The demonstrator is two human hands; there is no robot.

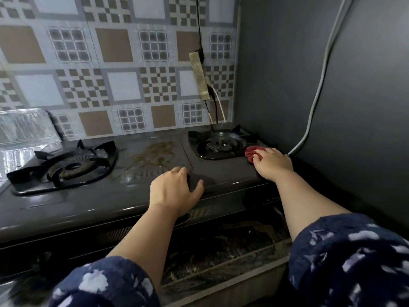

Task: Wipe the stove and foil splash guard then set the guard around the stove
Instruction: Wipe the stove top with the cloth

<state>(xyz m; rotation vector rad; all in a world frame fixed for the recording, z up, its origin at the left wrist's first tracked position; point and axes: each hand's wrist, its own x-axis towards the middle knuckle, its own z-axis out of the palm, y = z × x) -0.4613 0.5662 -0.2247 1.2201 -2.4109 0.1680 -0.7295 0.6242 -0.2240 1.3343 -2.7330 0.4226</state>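
A dark two-burner gas stove [141, 193] fills the counter, with a brownish smear on the panel between the burners. My right hand [273, 163] presses a red cloth [252, 154] onto the stove top beside the right burner [221, 145]. My left hand [174, 191] rests flat on the stove's front middle, fingers spread, holding nothing. The foil splash guard [24, 131] leans at the far left behind the left burner [66, 169].
A patterned tile wall stands behind the stove, with a power strip [199, 76] and cords hanging near the right burner. A dark wall closes in on the right, with a grey hose [318, 85] running down it. The counter edge lies below the stove.
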